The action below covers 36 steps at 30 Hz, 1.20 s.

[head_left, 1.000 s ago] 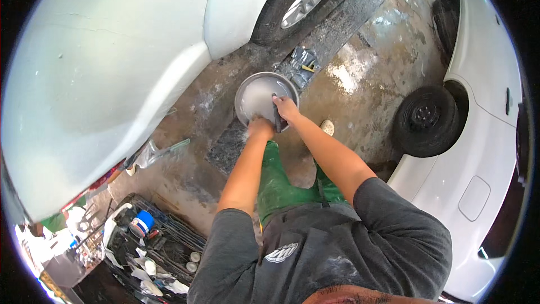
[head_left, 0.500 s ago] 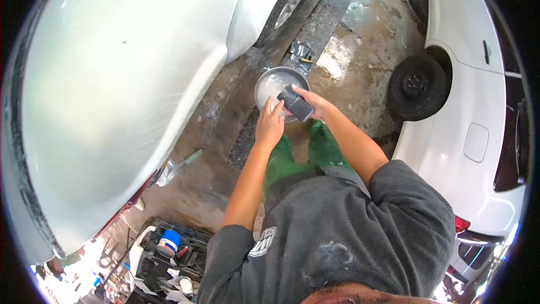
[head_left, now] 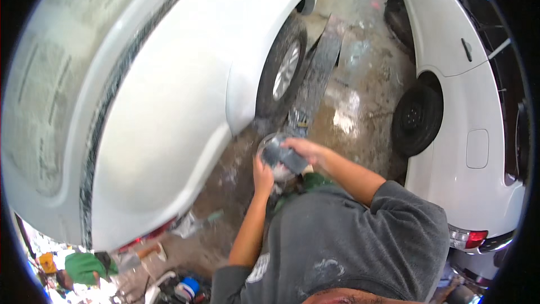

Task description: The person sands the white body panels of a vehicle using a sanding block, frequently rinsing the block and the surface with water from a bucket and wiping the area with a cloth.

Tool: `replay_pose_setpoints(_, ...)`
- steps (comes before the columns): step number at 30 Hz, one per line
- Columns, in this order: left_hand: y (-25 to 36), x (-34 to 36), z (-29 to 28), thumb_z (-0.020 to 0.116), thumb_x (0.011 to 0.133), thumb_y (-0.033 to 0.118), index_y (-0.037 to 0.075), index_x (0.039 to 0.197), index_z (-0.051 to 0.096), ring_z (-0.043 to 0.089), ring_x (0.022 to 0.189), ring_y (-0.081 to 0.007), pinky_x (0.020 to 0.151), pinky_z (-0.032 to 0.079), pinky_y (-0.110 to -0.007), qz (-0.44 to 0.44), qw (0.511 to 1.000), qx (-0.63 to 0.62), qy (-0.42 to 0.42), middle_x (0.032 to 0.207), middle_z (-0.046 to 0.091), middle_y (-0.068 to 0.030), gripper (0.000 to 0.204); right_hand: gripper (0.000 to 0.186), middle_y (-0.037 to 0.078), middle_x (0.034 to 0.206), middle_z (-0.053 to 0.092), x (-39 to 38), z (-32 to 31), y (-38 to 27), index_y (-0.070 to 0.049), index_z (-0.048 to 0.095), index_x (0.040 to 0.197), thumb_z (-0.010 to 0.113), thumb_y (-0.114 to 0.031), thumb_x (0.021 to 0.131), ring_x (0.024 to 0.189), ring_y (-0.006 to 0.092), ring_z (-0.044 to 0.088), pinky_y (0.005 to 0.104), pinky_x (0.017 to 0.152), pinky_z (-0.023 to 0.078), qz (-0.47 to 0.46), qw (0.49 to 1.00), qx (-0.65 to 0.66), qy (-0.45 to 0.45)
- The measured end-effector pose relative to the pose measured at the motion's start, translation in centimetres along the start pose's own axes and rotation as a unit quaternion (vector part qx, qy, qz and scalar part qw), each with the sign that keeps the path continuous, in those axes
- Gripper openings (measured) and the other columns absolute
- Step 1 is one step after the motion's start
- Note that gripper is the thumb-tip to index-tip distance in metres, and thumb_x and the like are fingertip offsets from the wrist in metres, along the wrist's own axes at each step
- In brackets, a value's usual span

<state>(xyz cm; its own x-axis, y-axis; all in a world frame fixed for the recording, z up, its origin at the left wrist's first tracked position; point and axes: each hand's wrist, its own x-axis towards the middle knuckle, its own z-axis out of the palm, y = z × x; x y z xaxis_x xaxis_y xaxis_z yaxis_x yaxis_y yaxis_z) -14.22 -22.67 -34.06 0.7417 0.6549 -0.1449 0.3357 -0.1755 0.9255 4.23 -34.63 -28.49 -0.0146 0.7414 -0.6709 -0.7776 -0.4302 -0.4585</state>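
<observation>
My right hand (head_left: 306,150) is closed around a dark grey block (head_left: 295,161), which looks like a sanding block. Against its left end lies a dark grey flat piece (head_left: 272,153), like a sheet of sandpaper. My left hand (head_left: 262,175) grips that piece at its left edge, the fingers blurred by motion. Both hands are over a round grey basin (head_left: 272,135), which they partly hide.
A white car body with a dull, hazy panel (head_left: 169,112) stands close on my left, its wheel (head_left: 286,67) ahead. Another white car (head_left: 455,107) is on the right. A dark plank (head_left: 323,62) lies on the wet floor. Behind at left are a blue-lidded can (head_left: 188,287) and a person in green (head_left: 84,267).
The view has tilted up, so the basin and hands sit lower in it. The dark flat piece now shows beside the block, between my hands.
</observation>
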Motion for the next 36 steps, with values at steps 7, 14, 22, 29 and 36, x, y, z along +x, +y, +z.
replay_pose_setpoints(7,5.0,1.0,2.0,0.058,0.104,0.019,0.005,0.129,0.054,0.062,0.103,-0.0183,0.094,0.055,-0.043,-0.245,0.843,-0.473,0.074,0.124,0.061,-0.0082,0.029,0.075,0.020,0.149,0.048,2.1,-2.8,-3.9,0.005,0.041,0.147,0.066,-0.043,0.096,0.135,0.0273,0.048,0.0359,0.109,0.043,-0.116,0.966,-0.230,-0.022)
replay_pose_setpoints(14,5.8,2.9,1.7,0.055,0.101,0.007,0.001,0.116,0.053,0.064,0.098,-0.0176,0.080,0.064,-0.038,-0.193,0.912,-0.317,0.173,0.110,0.060,-0.0092,0.017,0.085,0.021,0.149,0.048,4.0,-4.9,-7.0,0.002,0.046,0.147,0.058,-0.064,0.095,0.137,0.0283,0.045,0.0372,0.114,0.035,-0.029,0.928,-0.362,-0.086)
replay_pose_setpoints(22,6.3,1.1,0.6,0.054,0.102,0.011,0.000,0.129,0.057,0.065,0.102,-0.0173,0.087,0.063,-0.039,-0.188,0.890,-0.370,0.188,0.115,0.064,-0.0083,0.029,0.049,0.026,0.138,0.056,8.4,-7.6,-6.6,0.002,0.056,0.134,0.043,-0.035,0.104,0.130,0.0371,0.052,0.0421,0.111,0.040,-0.211,0.826,-0.519,-0.064)
replay_pose_setpoints(29,9.4,-0.3,-0.1,0.053,0.106,0.019,0.012,0.090,0.050,0.043,0.064,-0.0028,0.098,0.058,-0.046,-0.164,0.850,-0.427,0.261,0.073,0.039,0.0047,0.018,0.070,0.023,0.131,0.055,2.1,2.5,-6.6,0.005,0.047,0.141,0.075,-0.028,0.086,0.124,0.0398,0.054,0.0439,0.106,0.044,-0.353,0.754,-0.549,-0.069)
replay_pose_setpoints(36,10.8,-1.2,0.2,0.052,0.107,0.021,0.012,0.090,0.052,0.046,0.071,-0.0047,0.085,0.057,-0.037,-0.140,0.855,-0.417,0.276,0.078,0.041,0.0052,0.019,0.071,0.024,0.123,0.056,1.7,5.3,-5.4,0.004,0.048,0.138,0.077,-0.027,0.082,0.116,0.0416,0.054,0.0462,0.103,0.044,-0.453,0.680,-0.574,-0.051)
